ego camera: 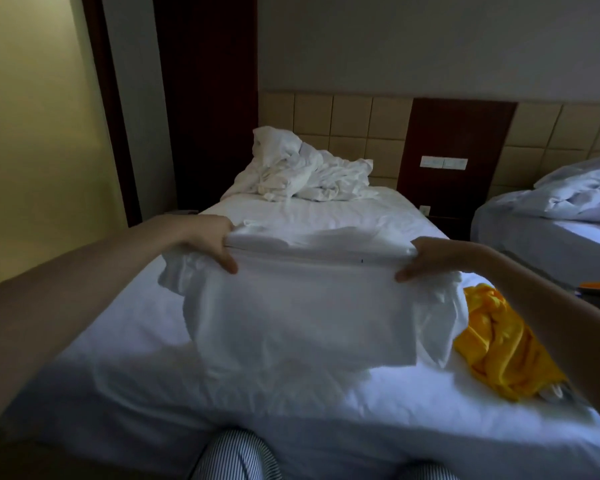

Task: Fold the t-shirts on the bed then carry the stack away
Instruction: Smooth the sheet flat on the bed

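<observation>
**A:** What is the person doing at the bed [118, 341]?

**B:** They are standing at its foot, holding a white t-shirt [291, 306] up by its folded top edge.

**A:** Are both grips holding it?

**B:** Yes. The left grip [210, 242] is pinching the left end of that edge, thumb in front. The right grip [430, 259] is clasping the right end the same way.

**A:** So where is the shirt sitting?

**B:** It is hanging between the two grips over the middle of the bed. The lower part is draping down toward the sheet, and I cannot tell whether it is touching.

**A:** Is anything lying beside it?

**B:** A yellow shirt [499, 348] is lying crumpled on the bed just to its right, near the edge. Rumpled bedding [305, 171] is piling up at the head end, against the tiled headboard [354, 123]. A second bed [551, 237] is standing apart on the right.
</observation>
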Demonstrator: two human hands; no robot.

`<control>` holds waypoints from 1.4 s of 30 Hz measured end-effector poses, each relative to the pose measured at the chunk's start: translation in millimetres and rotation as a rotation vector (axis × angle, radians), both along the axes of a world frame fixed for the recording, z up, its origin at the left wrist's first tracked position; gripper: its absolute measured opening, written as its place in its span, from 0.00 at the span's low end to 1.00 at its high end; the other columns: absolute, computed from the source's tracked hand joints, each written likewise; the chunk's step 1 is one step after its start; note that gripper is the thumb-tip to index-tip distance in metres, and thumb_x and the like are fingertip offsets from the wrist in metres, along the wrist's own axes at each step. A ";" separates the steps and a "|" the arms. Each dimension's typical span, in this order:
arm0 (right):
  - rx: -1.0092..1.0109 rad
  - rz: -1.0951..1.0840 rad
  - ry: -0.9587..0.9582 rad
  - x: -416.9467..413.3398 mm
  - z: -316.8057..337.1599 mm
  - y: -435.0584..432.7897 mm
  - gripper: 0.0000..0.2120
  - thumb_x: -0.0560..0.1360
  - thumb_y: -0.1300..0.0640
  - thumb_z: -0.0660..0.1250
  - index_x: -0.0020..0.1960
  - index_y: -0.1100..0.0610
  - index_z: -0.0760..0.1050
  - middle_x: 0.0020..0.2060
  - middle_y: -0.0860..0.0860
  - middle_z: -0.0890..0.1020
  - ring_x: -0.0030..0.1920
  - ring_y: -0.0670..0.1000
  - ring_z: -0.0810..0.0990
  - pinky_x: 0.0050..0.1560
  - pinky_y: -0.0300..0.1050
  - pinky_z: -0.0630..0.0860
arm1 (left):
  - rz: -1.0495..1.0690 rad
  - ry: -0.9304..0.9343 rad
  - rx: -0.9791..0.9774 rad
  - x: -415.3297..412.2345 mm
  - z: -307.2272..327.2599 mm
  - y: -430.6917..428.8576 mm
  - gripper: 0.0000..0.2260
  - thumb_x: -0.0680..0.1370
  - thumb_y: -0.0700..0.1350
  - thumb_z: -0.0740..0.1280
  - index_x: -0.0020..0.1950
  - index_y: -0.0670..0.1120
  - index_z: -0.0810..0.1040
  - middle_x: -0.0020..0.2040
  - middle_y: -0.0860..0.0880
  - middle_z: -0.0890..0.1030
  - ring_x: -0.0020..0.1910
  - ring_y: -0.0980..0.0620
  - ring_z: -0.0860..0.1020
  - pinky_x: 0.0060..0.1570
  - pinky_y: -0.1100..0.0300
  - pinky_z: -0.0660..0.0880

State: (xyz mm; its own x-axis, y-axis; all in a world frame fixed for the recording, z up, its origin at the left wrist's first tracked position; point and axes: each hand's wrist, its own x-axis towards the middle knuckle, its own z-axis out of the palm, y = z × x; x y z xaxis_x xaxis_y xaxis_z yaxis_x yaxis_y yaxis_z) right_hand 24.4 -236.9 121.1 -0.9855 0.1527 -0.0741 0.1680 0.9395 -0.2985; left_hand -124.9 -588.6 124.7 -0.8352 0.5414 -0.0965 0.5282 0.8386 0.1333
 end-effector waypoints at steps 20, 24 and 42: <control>-0.067 -0.045 0.155 -171.9 -58.2 62.4 0.15 0.71 0.58 0.72 0.55 0.63 0.79 0.44 0.57 0.80 0.47 0.53 0.78 0.40 0.35 0.71 | 0.107 -0.066 0.123 -147.4 -64.1 84.9 0.08 0.74 0.46 0.71 0.48 0.44 0.77 0.47 0.46 0.79 0.43 0.49 0.77 0.37 0.61 0.70; 0.140 -0.172 0.579 -237.4 -5.8 87.3 0.11 0.75 0.53 0.63 0.55 0.55 0.78 0.50 0.55 0.82 0.51 0.59 0.80 0.45 0.48 0.73 | 0.175 0.467 0.265 -215.4 2.6 114.7 0.15 0.77 0.54 0.64 0.55 0.44 0.76 0.50 0.46 0.78 0.50 0.42 0.77 0.43 0.56 0.71; 0.059 -0.027 0.164 -196.7 -238.0 77.9 0.54 0.55 0.16 0.44 0.75 0.43 0.53 0.74 0.46 0.61 0.75 0.49 0.55 0.73 0.47 0.49 | 0.002 0.431 0.441 -181.4 -265.2 114.1 0.23 0.72 0.57 0.58 0.54 0.43 0.82 0.49 0.45 0.84 0.47 0.45 0.83 0.51 0.60 0.68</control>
